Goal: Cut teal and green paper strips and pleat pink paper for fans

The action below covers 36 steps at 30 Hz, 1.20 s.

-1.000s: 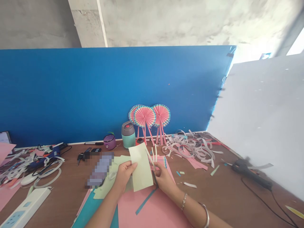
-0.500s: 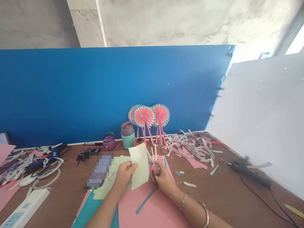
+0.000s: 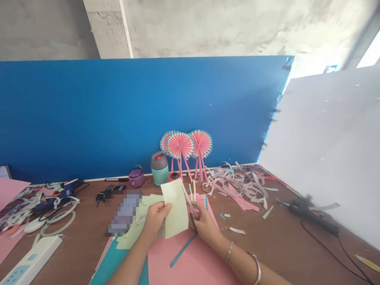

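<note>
This looks like a craft workshop: scissors (image 3: 194, 225) and a pale paper sheet (image 3: 175, 209) are in hand over a brown counter (image 3: 267, 249), among curled paper strips (image 3: 237, 187), pleated paper fans (image 3: 180, 145), a power strip (image 3: 35, 257) and seemingly a corded glue gun (image 3: 314, 217). Blue (image 3: 133, 111) and white boards (image 3: 332, 150) stand beneath bare concrete (image 3: 208, 27).
</note>
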### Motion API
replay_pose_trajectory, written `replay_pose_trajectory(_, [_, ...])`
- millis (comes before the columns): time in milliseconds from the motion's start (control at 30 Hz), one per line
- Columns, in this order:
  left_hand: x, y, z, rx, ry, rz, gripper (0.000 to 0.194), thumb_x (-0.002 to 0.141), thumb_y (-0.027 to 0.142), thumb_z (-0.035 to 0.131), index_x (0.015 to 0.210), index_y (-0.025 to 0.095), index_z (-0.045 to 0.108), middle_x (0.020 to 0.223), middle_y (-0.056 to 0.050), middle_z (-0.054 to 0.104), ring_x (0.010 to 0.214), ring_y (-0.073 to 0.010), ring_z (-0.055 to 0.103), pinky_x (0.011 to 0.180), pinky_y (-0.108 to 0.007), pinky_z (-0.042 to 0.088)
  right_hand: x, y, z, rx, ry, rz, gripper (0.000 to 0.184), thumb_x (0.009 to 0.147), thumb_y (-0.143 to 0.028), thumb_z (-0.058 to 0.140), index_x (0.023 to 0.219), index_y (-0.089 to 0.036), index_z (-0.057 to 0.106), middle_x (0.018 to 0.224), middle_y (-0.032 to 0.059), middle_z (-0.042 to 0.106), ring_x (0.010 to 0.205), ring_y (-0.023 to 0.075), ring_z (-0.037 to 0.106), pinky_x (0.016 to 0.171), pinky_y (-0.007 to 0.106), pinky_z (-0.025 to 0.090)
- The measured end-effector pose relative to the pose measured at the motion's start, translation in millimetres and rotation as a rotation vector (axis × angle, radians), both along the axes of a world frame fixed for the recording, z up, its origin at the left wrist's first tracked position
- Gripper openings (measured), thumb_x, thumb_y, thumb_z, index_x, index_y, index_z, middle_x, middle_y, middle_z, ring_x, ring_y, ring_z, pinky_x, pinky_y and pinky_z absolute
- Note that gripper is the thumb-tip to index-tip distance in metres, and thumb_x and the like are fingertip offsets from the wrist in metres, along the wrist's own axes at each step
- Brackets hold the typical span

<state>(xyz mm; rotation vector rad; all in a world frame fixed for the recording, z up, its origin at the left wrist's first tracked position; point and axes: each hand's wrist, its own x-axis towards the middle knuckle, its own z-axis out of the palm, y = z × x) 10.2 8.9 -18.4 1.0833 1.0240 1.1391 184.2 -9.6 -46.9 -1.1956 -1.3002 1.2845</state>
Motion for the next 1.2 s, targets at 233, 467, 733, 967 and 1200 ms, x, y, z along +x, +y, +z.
replay_pose_trajectory(233, [0.5,0.9,-0.6,0.032,0.037,-0.013,0.036,0.061,0.044,0.072,0.077,0.012,0.071,0.068,-0.006,0.071,0.062,-0.0224,0.063,0.057,-0.03,0.048,0.6,2.9,-1.9,-0.035,-0.023,-0.014,0.045,0.065,-0.025,0.063,0.108,-0.018,0.051,0.046,-0.0091,0.044,0.04,0.0074,0.036,0.042,0.019,0.027])
replay_pose_trajectory(467, [1.6,1.5,0.9,0.062,0.087,0.01,0.036,0.06,0.046,0.071,0.075,0.013,0.071,0.067,-0.006,0.071,0.063,-0.0236,0.064,0.057,-0.03,0.048,1.0,1.4,1.9,-0.035,-0.011,-0.016,0.045,0.066,-0.023,0.062,0.109,-0.019,0.051,0.049,-0.0073,0.049,0.041,0.0091,0.041,0.042,0.019,0.028])
replay_pose_trajectory(733, [1.9,1.5,1.2,0.067,0.082,0.016,0.033,0.06,0.045,0.071,0.07,0.014,0.07,0.065,-0.005,0.07,0.061,-0.0224,0.063,0.057,-0.029,0.047,0.2,1.1,2.9,-0.039,0.005,-0.004,0.049,0.066,-0.024,0.062,0.113,-0.019,0.05,0.05,-0.0064,0.053,0.043,0.0103,0.045,0.043,0.02,0.033])
replay_pose_trajectory(967, [2.0,2.6,-1.6,0.08,0.096,-0.009,0.033,0.061,0.045,0.071,0.072,0.014,0.07,0.063,-0.004,0.07,0.061,-0.022,0.062,0.056,-0.029,0.047,0.7,1.5,3.0,-0.028,-0.007,-0.029,0.043,0.066,-0.024,0.062,0.108,-0.02,0.051,0.048,-0.0076,0.049,0.041,0.0085,0.039,0.04,0.019,0.027])
replay_pose_trajectory(1200, [0.9,3.8,-7.6,0.127,0.149,-0.006,0.033,0.064,0.046,0.069,0.071,0.014,0.069,0.063,-0.004,0.069,0.063,-0.0223,0.062,0.057,-0.028,0.047,1.3,1.7,4.2,-0.024,-0.016,-0.044,0.042,0.067,-0.027,0.063,0.107,-0.019,0.051,0.049,-0.0074,0.048,0.041,0.0083,0.039,0.041,0.019,0.027])
